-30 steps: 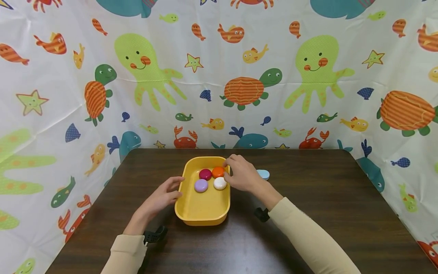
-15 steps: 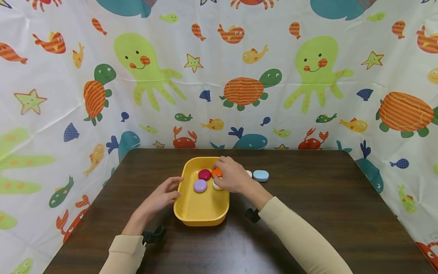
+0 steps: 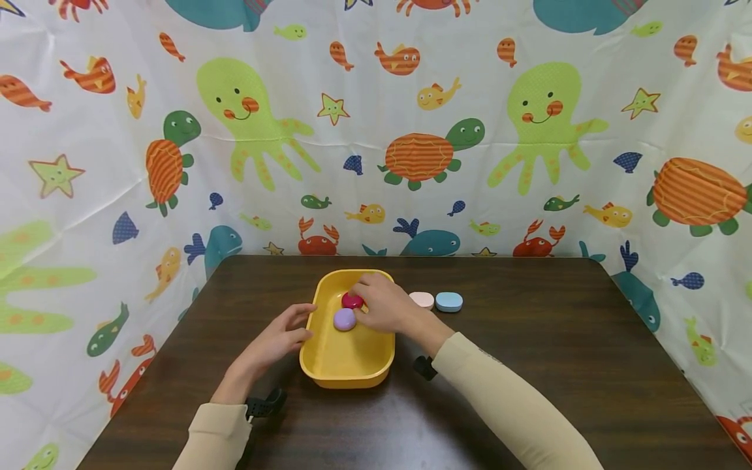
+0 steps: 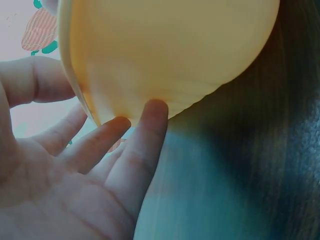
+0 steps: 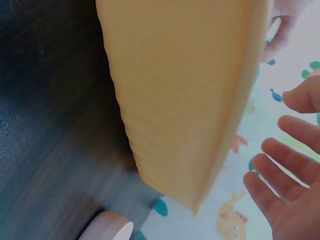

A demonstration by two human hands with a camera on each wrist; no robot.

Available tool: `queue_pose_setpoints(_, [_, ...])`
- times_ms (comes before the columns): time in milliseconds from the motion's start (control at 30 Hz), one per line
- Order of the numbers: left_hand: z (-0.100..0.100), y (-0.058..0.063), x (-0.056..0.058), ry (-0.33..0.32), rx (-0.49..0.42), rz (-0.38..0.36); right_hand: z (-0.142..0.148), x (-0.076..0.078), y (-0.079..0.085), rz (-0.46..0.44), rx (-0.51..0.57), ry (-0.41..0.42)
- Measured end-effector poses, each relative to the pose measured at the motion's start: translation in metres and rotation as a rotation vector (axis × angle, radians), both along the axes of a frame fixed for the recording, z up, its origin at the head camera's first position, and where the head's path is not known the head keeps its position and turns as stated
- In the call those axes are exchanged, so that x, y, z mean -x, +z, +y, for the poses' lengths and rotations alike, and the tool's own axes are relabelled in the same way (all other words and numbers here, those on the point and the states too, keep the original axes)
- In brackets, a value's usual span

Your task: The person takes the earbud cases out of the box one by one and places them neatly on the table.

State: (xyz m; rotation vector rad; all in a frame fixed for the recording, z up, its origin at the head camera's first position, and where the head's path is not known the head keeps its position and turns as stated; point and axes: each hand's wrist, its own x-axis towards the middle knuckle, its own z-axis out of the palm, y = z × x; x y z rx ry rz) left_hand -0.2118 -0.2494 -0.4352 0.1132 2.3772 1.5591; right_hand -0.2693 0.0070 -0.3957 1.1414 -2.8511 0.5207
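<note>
A yellow plastic tub point(image 3: 346, 356) stands on the dark wooden table. Inside it lie a glossy magenta round piece point(image 3: 349, 301) and a lilac round piece point(image 3: 344, 319). My right hand point(image 3: 384, 304) reaches over the tub's right rim, thumb and index finger close to the magenta piece. Its fingers look spread and hold nothing in the right wrist view. The area beneath this hand is hidden. My left hand point(image 3: 276, 336) touches the tub's left side; fingertips point(image 4: 154, 107) rest against the outer wall in the left wrist view, fingers fairly straight.
Right of the tub, a pale pink oval piece point(image 3: 422, 300) sits beside a light blue oval piece point(image 3: 449, 301). Behind the table point(image 3: 529, 352) hangs a white curtain point(image 3: 364, 117) printed with sea animals. A dark band circles each wrist.
My right hand has moved leftward over the tub, now covering where the orange and white round pieces showed. The pale pink piece outside has come into sight. My left hand stays put.
</note>
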Motion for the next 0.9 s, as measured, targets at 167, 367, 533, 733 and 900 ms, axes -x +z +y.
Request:
queue_pose_setpoints(167, [0.000,0.000,-0.001,0.001,0.000,0.000,-0.006,0.001,-0.007,-0.054,-0.047,0.021])
queue_pose_setpoints(367, [-0.001,-0.001,-0.001,-0.003,-0.007,0.007,-0.013,0.002,-0.017,-0.012,-0.121,0.082])
queue_pose_setpoints(533, [-0.002,-0.002,-0.002,0.000,0.005,0.005,-0.017,0.002,-0.021,0.002,-0.158,0.113])
queue_pose_setpoints(733, [-0.002,-0.002,-0.003,0.010,0.012,0.009,-0.024,0.003,-0.021,-0.036,-0.184,0.126])
queue_pose_setpoints(900, [-0.001,-0.003,-0.004,0.015,0.015,0.016,-0.030,0.003,-0.025,-0.063,-0.205,0.127])
